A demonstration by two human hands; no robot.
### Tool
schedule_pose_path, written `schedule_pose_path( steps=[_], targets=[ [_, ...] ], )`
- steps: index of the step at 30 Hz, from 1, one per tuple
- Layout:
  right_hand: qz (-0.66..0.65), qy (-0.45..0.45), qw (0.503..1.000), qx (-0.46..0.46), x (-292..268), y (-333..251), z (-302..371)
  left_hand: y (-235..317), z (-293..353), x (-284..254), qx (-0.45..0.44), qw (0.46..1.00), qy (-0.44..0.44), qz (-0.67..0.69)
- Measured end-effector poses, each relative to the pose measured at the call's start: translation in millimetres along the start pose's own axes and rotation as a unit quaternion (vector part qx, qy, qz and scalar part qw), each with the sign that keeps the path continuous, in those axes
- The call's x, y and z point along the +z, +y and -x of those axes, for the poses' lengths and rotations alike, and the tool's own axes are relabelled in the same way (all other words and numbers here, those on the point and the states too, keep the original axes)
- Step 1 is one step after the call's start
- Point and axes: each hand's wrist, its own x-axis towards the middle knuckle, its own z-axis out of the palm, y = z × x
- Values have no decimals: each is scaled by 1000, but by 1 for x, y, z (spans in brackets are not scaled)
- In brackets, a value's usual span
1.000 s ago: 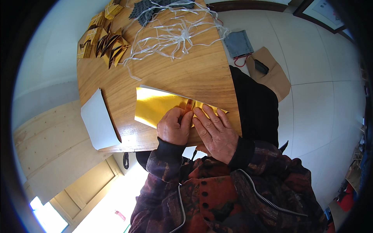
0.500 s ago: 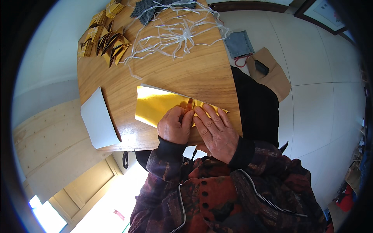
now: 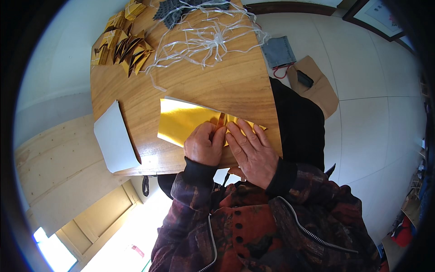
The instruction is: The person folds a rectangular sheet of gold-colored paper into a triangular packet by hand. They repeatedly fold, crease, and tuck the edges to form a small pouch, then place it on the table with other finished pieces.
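A sheet of shiny gold paper point(image 3: 181, 120) with a pale back lies near the front edge of the wooden table. Closed in a pinch, my left hand point(image 3: 204, 144) grips the paper's raised fold point(image 3: 220, 120), which looks reddish brown in shade. My right hand point(image 3: 254, 156) rests flat with its fingers stretched over the sheet's right part, just beside the left thumb. The fingers hide some of the sheet's lower edge and right end.
A stack of white-backed sheets point(image 3: 115, 138) lies at the table's left edge. Folded gold paper pieces point(image 3: 131, 52), some in tied bundles, sit far left. Clear plastic strips point(image 3: 215, 41) spread beside a dark grey cloth point(image 3: 170, 13). A grey pouch point(image 3: 278, 52) and brown paper point(image 3: 324, 93) are right of the table.
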Motion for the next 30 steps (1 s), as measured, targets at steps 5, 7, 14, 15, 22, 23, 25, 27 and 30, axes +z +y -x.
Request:
schedule_pose_path(
  steps=[5, 7, 14, 15, 22, 23, 25, 27, 30],
  targets=[
    [34, -16, 999, -7, 3, 0, 1, -4, 1, 2, 4, 1000, 3, 7],
    [52, -22, 998, -7, 4, -1, 2, -5, 2, 3, -21, 999, -2, 34],
    [103, -27, 994, -7, 8, -3, 0, -8, 1, -1, -35, 997, -4, 62],
    [112, -33, 993, -6, 8, -4, 0, -9, 2, -1, -27, 998, -1, 61],
    [135, -23, 990, -19, 8, -7, 1, -26, 36, -8, 84, 994, 64, 18],
    [138, -25, 990, -21, 9, -8, 1, -31, 43, -12, 98, 992, 77, -11],
    [145, -26, 989, -22, 10, -7, 2, -40, 57, -17, 111, 988, 83, -72],
    [152, -21, 988, -30, 11, -6, 2, -45, 68, -16, 156, 977, 107, -100],
    [169, -22, 985, -37, 13, -5, 2, -46, 83, -6, 211, 964, 90, -138]
  ],
)
